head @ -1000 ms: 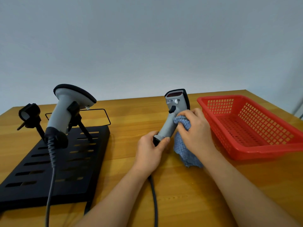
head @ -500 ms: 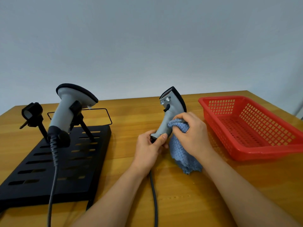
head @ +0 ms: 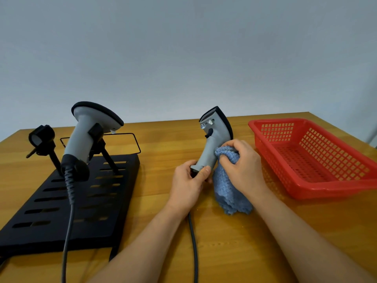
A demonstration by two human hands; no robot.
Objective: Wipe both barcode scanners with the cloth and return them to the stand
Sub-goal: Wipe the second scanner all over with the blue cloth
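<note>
Scanner wipe on wood bench, plain grey-white wall behind.

L to R: black slotted stand is sitting on the bench w/ docked scanner resting in its rt cradle, cable hanging down. Left hand is gripping butt of the 2nd scanner, held upright above bench, centre. Right hand is bunching the blue cloth vs. its handle; cloth tail is drooping to the bench. Red basket is sitting far rt.

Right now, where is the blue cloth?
In the head view, the blue cloth is right of centre, bunched in the right hand against the handle of the held scanner, its tail touching the table left of the red basket.
</note>
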